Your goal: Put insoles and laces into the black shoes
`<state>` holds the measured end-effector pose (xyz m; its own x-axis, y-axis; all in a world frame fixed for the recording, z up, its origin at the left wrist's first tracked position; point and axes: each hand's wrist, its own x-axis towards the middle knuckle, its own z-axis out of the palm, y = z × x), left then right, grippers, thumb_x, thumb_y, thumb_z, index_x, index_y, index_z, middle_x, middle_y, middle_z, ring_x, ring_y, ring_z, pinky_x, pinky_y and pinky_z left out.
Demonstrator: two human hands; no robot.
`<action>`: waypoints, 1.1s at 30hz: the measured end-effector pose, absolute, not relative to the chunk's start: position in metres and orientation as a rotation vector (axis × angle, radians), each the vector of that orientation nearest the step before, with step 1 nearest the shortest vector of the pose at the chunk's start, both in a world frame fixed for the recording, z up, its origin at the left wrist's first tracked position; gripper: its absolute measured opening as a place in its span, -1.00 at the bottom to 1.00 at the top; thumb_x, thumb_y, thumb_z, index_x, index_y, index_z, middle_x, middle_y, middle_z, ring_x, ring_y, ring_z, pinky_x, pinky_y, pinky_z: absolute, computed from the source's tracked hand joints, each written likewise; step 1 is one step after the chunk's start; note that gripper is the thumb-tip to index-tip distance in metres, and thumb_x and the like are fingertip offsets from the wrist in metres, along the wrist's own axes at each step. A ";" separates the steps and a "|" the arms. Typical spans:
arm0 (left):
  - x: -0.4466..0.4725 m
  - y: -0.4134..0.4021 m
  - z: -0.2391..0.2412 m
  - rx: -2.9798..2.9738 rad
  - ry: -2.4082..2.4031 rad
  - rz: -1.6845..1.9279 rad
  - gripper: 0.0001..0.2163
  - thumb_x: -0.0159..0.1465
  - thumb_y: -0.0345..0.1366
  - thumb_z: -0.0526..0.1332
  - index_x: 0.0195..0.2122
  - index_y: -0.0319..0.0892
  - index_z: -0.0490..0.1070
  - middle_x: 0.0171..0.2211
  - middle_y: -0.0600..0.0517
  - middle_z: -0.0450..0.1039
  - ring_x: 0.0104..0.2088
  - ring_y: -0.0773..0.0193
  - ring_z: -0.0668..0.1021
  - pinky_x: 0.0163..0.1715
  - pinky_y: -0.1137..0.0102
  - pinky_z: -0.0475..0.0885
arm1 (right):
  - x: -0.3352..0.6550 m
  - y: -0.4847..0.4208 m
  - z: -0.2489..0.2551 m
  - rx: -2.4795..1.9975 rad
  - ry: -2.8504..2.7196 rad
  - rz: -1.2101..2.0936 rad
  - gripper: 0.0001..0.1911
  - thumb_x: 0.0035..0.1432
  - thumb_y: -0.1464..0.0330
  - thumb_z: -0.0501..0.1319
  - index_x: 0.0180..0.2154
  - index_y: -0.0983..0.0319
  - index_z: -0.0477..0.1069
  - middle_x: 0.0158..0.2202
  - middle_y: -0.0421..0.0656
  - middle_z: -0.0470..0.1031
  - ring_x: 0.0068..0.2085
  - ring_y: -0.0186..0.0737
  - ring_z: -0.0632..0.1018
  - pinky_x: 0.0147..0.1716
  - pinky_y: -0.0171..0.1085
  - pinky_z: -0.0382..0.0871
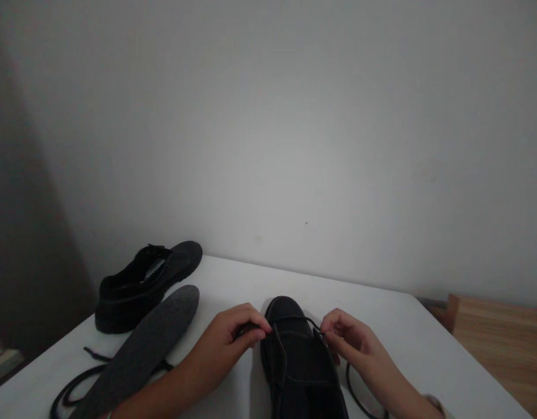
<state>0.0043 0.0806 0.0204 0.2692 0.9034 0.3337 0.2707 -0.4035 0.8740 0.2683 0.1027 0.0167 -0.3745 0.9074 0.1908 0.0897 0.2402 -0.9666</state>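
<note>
A black shoe (301,361) lies on the white table, toe pointing away from me, its near end cut off by the bottom of the view. A dark shoelace (290,318) runs across the front of its tongue. My left hand (239,331) is at the shoe's left side, thumb and forefinger pinching the lace. On the right side, my right hand (349,337) pinches the other part of the lace beside the eyelet flap. From there the lace hangs down in a loop onto the table.
A second black shoe (132,302) stands at the table's back left. A dark grey insole (150,343) lies in front of it, partly over another black lace (76,381). Behind the white table (373,299) rises a wall; a wooden piece (495,343) is at right.
</note>
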 end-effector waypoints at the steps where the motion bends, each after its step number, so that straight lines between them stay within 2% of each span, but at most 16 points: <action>1: 0.005 0.080 0.019 1.854 1.058 1.160 -0.87 0.23 -0.30 0.20 -0.34 -0.13 0.55 -0.41 0.05 0.48 -0.38 0.25 0.47 -0.35 0.39 0.31 | 0.269 0.103 0.016 -0.944 -1.697 1.229 -0.54 0.09 -0.04 0.30 -0.37 0.24 0.38 -0.51 -0.27 0.29 -0.53 -0.36 0.31 -0.54 -0.35 0.23; 5: 0.006 0.079 0.017 1.805 1.087 1.184 -0.91 0.21 -0.31 0.25 -0.35 -0.13 0.55 -0.38 0.03 0.55 -0.31 0.20 0.55 -0.26 0.35 0.38 | 0.269 0.103 0.012 -0.959 -1.743 1.205 -0.55 0.14 -0.05 0.25 -0.37 0.23 0.35 -0.52 -0.28 0.25 -0.51 -0.35 0.27 -0.53 -0.35 0.17; 10: 0.006 0.078 0.020 1.803 1.129 1.193 -0.94 0.19 -0.36 0.26 -0.39 -0.15 0.53 -0.39 0.03 0.58 -0.34 0.21 0.57 -0.27 0.36 0.42 | 0.268 0.100 0.011 -0.983 -1.772 1.160 -0.57 0.19 -0.03 0.21 -0.36 0.22 0.32 -0.48 -0.28 0.22 -0.48 -0.34 0.23 -0.51 -0.35 0.10; 21: 0.010 0.074 0.022 1.824 1.140 1.256 -0.93 0.21 -0.38 0.24 -0.39 -0.17 0.53 -0.39 0.01 0.57 -0.31 0.19 0.59 -0.23 0.35 0.44 | 0.267 0.099 0.010 -0.988 -1.776 1.083 -0.64 0.25 0.04 0.18 -0.34 0.22 0.33 -0.42 -0.24 0.26 -0.39 -0.29 0.28 -0.43 -0.31 0.16; 28: 0.008 0.079 0.019 1.768 1.139 1.271 -0.92 0.21 -0.32 0.26 -0.38 -0.18 0.52 -0.39 0.01 0.56 -0.31 0.19 0.58 -0.24 0.35 0.45 | 0.268 0.100 0.009 -0.977 -1.769 1.147 -0.58 0.21 -0.02 0.19 -0.35 0.22 0.32 -0.45 -0.27 0.22 -0.45 -0.32 0.25 -0.49 -0.34 0.12; 33: 0.009 0.079 0.017 1.757 1.120 1.241 -0.93 0.19 -0.34 0.25 -0.38 -0.18 0.52 -0.39 0.01 0.56 -0.30 0.19 0.58 -0.23 0.36 0.43 | 0.269 0.099 0.009 -0.985 -1.818 1.109 -0.60 0.24 0.00 0.16 -0.33 0.22 0.30 -0.43 -0.25 0.24 -0.39 -0.28 0.27 -0.43 -0.31 0.11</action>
